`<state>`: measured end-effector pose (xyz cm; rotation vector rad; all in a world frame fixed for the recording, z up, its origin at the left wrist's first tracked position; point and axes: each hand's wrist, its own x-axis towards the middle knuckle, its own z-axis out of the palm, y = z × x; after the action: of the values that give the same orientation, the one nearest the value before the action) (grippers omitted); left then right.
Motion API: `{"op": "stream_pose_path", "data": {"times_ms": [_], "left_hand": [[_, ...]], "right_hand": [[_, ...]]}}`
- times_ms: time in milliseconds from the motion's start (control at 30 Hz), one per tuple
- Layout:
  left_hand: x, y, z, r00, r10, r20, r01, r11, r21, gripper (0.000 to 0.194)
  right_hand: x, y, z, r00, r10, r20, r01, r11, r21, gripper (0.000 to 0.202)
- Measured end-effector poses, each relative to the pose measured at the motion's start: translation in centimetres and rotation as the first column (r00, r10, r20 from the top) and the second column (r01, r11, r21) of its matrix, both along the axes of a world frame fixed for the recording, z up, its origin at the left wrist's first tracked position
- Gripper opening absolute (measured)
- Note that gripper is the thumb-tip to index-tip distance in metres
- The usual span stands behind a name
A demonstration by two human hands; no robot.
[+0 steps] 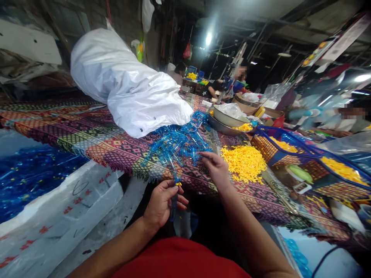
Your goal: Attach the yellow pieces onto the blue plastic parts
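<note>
My left hand is closed in a pinch at the front edge of the cloth-covered table. Between its thumb and fingers is a clear blue plastic piece with a small yellow plastic part on it. My right hand reaches over the cloth, its fingertips closed at the near side of a loose heap of clear blue plastic pieces. One blue piece sits at those fingertips. A pile of small yellow plastic parts lies just right of my right hand.
A large white sack lies behind the blue heap. Metal bowls and blue baskets with yellow parts stand on the right. At lower left, a white foam box holds many blue pieces. Other people sit farther back.
</note>
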<state>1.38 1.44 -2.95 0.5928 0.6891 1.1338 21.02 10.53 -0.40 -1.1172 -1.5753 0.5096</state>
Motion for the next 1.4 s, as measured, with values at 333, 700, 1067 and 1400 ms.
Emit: {"op": "stream_pose_path", "data": {"times_ms": [333, 700, 1067, 1400], "left_hand": [[0.5, -0.3, 0.3, 0.999, -0.002, -0.033, 0.002, 1.0, -0.005, 0.017], [0.0, 0.0, 1.0, 0.998, 0.061, -0.016, -0.061, 0.998, 0.012, 0.023], [-0.4, 1.3, 2.4, 0.998, 0.062, 0.021, -0.063, 0.997, 0.054, 0.027], [0.7, 1.1, 2.7, 0.997, 0.071, 0.039, -0.074, 0.994, 0.075, 0.027]], "right_hand": [[-0.2, -2.7, -0.5, 0.823, 0.076, 0.563, -0.097, 0.995, 0.008, 0.021], [-4.3, 2.3, 0.3, 0.632, 0.038, 0.774, 0.169, 0.968, -0.185, 0.027], [-2.4, -3.2, -0.2, 0.876, 0.218, -0.43, -0.414, 0.798, -0.438, 0.04], [-4.1, -5.5, -0.1, 0.846, 0.302, -0.439, -0.492, 0.759, -0.425, 0.025]]}}
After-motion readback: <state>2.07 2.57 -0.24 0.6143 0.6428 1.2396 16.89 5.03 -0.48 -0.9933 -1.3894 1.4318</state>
